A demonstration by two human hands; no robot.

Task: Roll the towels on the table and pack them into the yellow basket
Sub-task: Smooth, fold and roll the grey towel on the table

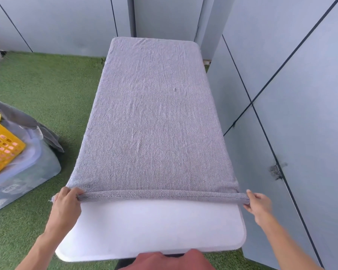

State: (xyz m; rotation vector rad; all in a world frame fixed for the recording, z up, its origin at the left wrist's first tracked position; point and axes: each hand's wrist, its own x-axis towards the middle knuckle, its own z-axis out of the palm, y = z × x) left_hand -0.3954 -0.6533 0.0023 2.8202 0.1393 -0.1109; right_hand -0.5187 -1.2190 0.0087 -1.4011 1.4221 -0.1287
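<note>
Rolling should go best if the left hand [66, 199] and right hand [257, 202], each pinching an end of the flat grey terry towel's [154, 114] turned near edge on the white bench [154, 230], advance evenly and tightly.

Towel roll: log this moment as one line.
stage: first turn rolled | left hand: pinching roll end | right hand: pinching other end | grey towel: flat on white table | yellow basket: on floor, left
</note>
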